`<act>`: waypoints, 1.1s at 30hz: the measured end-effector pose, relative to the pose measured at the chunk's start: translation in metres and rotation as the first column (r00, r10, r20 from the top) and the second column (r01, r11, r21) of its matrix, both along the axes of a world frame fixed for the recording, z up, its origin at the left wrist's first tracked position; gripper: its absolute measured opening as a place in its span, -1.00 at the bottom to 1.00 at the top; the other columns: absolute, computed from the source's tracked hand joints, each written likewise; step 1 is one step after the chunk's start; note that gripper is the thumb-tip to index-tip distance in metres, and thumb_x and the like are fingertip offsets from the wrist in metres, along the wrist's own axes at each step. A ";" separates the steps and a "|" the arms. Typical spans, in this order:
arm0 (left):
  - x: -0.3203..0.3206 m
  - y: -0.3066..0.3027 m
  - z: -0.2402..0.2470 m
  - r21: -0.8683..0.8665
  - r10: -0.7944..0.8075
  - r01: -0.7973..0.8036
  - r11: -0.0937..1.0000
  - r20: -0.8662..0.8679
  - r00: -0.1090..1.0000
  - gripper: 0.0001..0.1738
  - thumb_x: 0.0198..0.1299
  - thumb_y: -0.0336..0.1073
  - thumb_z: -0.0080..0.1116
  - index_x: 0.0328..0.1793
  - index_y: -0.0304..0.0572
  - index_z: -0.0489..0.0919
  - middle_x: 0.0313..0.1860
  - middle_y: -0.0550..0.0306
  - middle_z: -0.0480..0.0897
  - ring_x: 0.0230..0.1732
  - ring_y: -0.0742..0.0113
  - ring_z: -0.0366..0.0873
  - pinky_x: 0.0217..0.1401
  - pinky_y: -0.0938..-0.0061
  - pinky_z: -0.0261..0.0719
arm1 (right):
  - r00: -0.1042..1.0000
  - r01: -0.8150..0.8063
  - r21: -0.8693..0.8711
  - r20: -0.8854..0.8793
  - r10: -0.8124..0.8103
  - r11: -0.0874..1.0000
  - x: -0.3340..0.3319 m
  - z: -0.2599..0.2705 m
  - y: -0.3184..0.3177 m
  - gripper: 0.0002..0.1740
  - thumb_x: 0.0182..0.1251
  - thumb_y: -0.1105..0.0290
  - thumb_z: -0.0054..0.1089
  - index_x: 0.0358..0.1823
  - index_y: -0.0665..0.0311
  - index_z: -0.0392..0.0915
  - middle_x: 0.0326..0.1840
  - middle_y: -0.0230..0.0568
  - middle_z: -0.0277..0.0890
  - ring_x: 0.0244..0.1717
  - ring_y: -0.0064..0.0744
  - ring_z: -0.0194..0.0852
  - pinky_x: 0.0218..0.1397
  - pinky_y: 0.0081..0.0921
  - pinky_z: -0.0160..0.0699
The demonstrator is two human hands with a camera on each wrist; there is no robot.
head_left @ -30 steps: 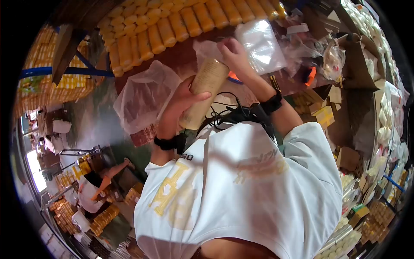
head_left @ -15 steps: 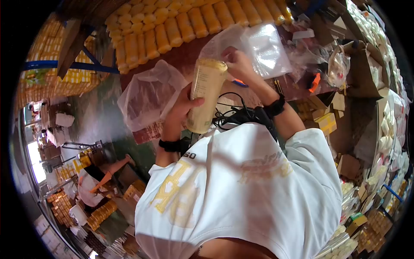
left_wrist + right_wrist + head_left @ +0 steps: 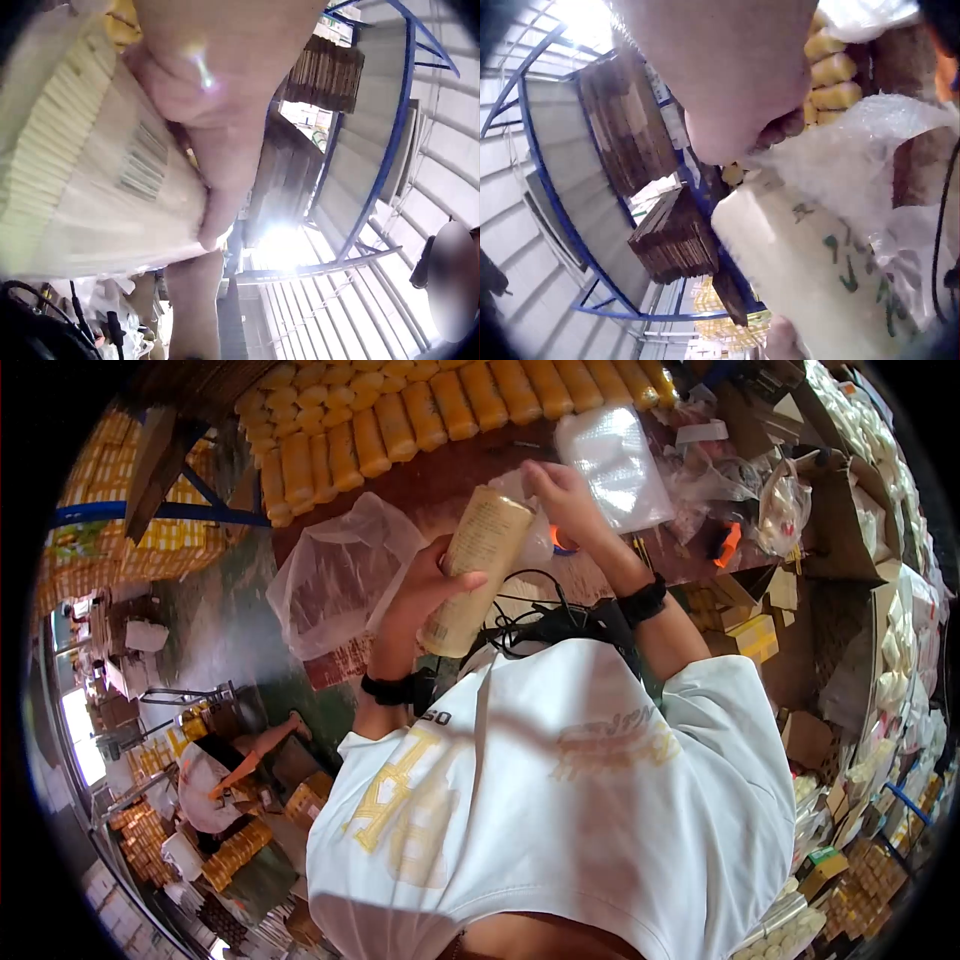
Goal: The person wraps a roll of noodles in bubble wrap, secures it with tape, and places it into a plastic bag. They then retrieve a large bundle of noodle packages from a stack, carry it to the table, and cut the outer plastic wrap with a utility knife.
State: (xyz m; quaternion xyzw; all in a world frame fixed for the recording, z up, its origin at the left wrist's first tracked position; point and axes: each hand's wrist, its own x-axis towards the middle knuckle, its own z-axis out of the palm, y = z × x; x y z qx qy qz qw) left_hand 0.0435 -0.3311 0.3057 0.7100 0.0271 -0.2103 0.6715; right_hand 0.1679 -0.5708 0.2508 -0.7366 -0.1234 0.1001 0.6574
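Note:
A cream cylindrical pack printed with small text lies tilted in front of the chest. My left hand grips its side with the thumb across the front. Close up, the left wrist view shows a barcode and pale ribbed contents at one end of the pack. My right hand, beside the pack's far end, pinches clear plastic film. In the right wrist view the film stretches from the curled fingers along the pack, which bears green characters on this side. An open clear bag lies left of my left hand.
Rows of orange packs line the table's far side. A stack of clear plastic bags lies right of my right hand, near an orange object and crumpled plastic. Dark cables hang at the waist. Another person sits at lower left.
My left hand turned the pack more upright, then tilted it back. The film in my right hand was spread wide half a second ago and is now gathered close to the pack's end.

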 end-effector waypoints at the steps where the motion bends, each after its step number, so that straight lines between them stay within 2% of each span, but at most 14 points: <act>1: 0.001 -0.002 0.002 0.104 0.006 -0.006 0.995 0.004 1.000 -0.18 -0.03 -0.19 0.57 0.34 -0.41 0.47 0.07 0.08 0.67 0.04 0.37 0.63 0.14 0.45 0.59 | 0.947 0.034 -0.179 0.319 0.025 0.983 -0.008 0.017 0.004 -0.61 0.49 0.07 0.17 -0.25 0.31 0.59 -0.38 -0.20 0.55 -0.36 -0.14 0.55 -0.30 -0.19 0.50; 2: 0.002 -0.004 0.008 0.124 0.003 -0.002 0.992 -0.008 1.000 -0.19 -0.04 -0.19 0.57 0.33 -0.39 0.48 0.07 0.07 0.67 0.04 0.36 0.63 0.14 0.45 0.58 | 0.795 0.122 -0.328 0.598 0.106 0.937 -0.015 0.036 0.007 -0.63 0.47 0.08 0.18 -0.26 0.29 0.58 -0.37 -0.13 0.56 -0.35 -0.06 0.56 -0.29 -0.18 0.51; 3: 0.004 -0.007 0.015 0.145 -0.001 0.004 0.989 -0.020 1.000 -0.21 -0.04 -0.20 0.56 0.32 -0.36 0.49 0.08 0.07 0.67 0.05 0.36 0.62 0.14 0.45 0.58 | 0.822 0.088 -0.336 0.556 0.122 0.938 -0.021 0.056 0.008 -0.80 0.40 0.31 0.22 -0.23 0.33 0.59 -0.26 0.02 0.57 -0.22 0.16 0.55 -0.24 -0.14 0.55; 6: 0.009 -0.009 0.015 0.248 -0.002 -0.010 0.969 0.047 0.999 -0.24 -0.09 -0.17 0.57 0.26 -0.34 0.55 0.05 0.03 0.70 0.00 0.32 0.66 0.11 0.42 0.59 | 0.761 0.144 -0.354 0.636 0.125 0.924 -0.022 0.057 0.006 -0.78 0.44 0.31 0.20 -0.25 0.35 0.58 -0.34 -0.03 0.53 -0.32 0.03 0.53 -0.28 -0.25 0.52; 9: 0.010 -0.018 0.024 0.470 -0.073 -0.030 0.882 0.198 0.977 -0.23 -0.15 -0.10 0.58 0.23 -0.26 0.59 0.04 -0.04 0.71 0.00 0.19 0.69 0.10 0.35 0.60 | 0.962 0.151 -0.090 0.244 -0.125 0.984 -0.031 0.065 0.015 -0.77 0.48 0.30 0.20 -0.23 0.36 0.52 -0.36 -0.03 0.52 -0.32 0.07 0.52 -0.27 -0.27 0.50; 12: 0.017 -0.029 0.047 0.638 -0.136 -0.008 0.770 0.177 0.975 -0.21 -0.20 0.00 0.57 0.21 -0.19 0.61 0.05 -0.09 0.71 0.05 0.03 0.68 0.13 0.28 0.59 | 0.921 0.246 -0.124 0.340 -0.192 0.961 -0.025 0.065 0.022 -0.74 0.51 0.31 0.18 -0.24 0.40 0.48 -0.40 -0.05 0.48 -0.38 0.01 0.48 -0.31 -0.30 0.45; 16: 0.026 -0.022 0.031 0.662 -0.159 -0.068 0.746 0.276 0.948 -0.23 -0.18 0.05 0.57 0.17 -0.15 0.63 0.06 -0.08 0.70 0.08 -0.01 0.67 0.15 0.25 0.58 | 0.537 0.266 -0.417 0.813 0.226 0.869 -0.012 0.066 -0.001 -0.78 0.38 0.26 0.28 -0.28 0.25 0.51 -0.33 -0.26 0.52 -0.27 -0.13 0.52 -0.20 -0.30 0.52; 21: 0.036 -0.016 -0.007 0.612 0.076 -0.210 0.762 0.238 0.968 -0.11 -0.13 0.04 0.58 0.29 -0.29 0.50 0.06 -0.15 0.69 0.08 0.04 0.68 0.12 0.28 0.60 | 0.496 0.130 -0.609 0.723 0.481 0.782 -0.028 0.046 -0.007 -0.76 0.33 0.13 0.31 -0.22 0.14 0.62 -0.33 -0.32 0.53 -0.25 -0.22 0.57 -0.22 -0.24 0.55; 24: 0.039 -0.014 -0.026 0.397 0.297 -0.378 0.836 0.250 0.921 -0.17 -0.07 -0.12 0.59 0.31 -0.32 0.47 0.08 -0.11 0.68 0.08 0.11 0.67 0.11 0.26 0.62 | 0.807 -0.300 -0.420 0.368 0.463 0.857 -0.065 0.045 0.017 -0.75 0.38 0.08 0.29 -0.22 0.10 0.65 -0.44 -0.29 0.47 -0.40 -0.29 0.51 -0.31 -0.31 0.50; 25: 0.040 -0.012 -0.026 0.277 0.376 -0.431 0.859 0.231 0.897 -0.20 -0.05 -0.18 0.59 0.31 -0.32 0.48 0.10 -0.09 0.67 0.08 0.13 0.66 0.11 0.24 0.63 | 0.896 -0.406 -0.149 0.130 0.424 0.902 -0.069 0.041 0.017 -0.71 0.48 0.06 0.21 -0.18 0.13 0.62 -0.44 -0.33 0.49 -0.46 -0.34 0.46 -0.33 -0.35 0.45; 27: 0.036 -0.003 -0.031 0.107 0.348 -0.386 0.916 0.266 0.899 -0.17 -0.06 -0.30 0.59 0.35 -0.33 0.44 0.12 -0.07 0.66 0.10 0.14 0.65 0.12 0.25 0.64 | 0.844 -0.274 0.263 -0.395 0.362 0.925 -0.050 0.023 0.004 -0.64 0.51 0.00 0.16 -0.15 0.17 0.60 -0.38 -0.36 0.56 -0.40 -0.33 0.49 -0.26 -0.33 0.46; 30: 0.023 0.002 -0.024 -0.009 0.323 -0.329 0.944 0.222 0.920 -0.13 -0.12 -0.44 0.58 0.38 -0.33 0.41 0.18 -0.02 0.63 0.15 0.19 0.61 0.19 0.29 0.61 | 0.728 -0.078 0.458 -0.580 0.364 0.886 -0.030 0.002 -0.002 -0.32 0.44 -0.22 0.14 0.19 0.28 0.51 0.08 -0.20 0.60 0.03 -0.26 0.56 0.08 -0.30 0.52; 32: 0.019 0.006 -0.021 -0.016 0.250 -0.251 0.968 0.161 0.955 -0.14 -0.17 -0.48 0.56 0.36 -0.36 0.42 0.21 0.01 0.61 0.19 0.23 0.59 0.25 0.33 0.57 | 0.891 -0.141 0.563 -0.286 0.352 0.814 -0.033 0.002 0.011 -0.18 0.39 -0.28 0.17 0.35 0.30 0.42 0.26 -0.14 0.52 0.21 -0.27 0.51 0.22 -0.33 0.50; 33: 0.015 0.004 -0.024 -0.037 0.295 -0.293 0.955 0.160 0.942 -0.12 -0.12 -0.45 0.55 0.40 -0.35 0.39 0.24 0.00 0.58 0.19 0.24 0.59 0.26 0.34 0.56 | 0.821 -0.208 0.719 -0.240 0.518 0.663 -0.024 0.000 0.016 -0.11 0.39 -0.22 0.22 0.48 0.33 0.28 0.44 -0.11 0.36 0.37 -0.28 0.40 0.35 -0.31 0.47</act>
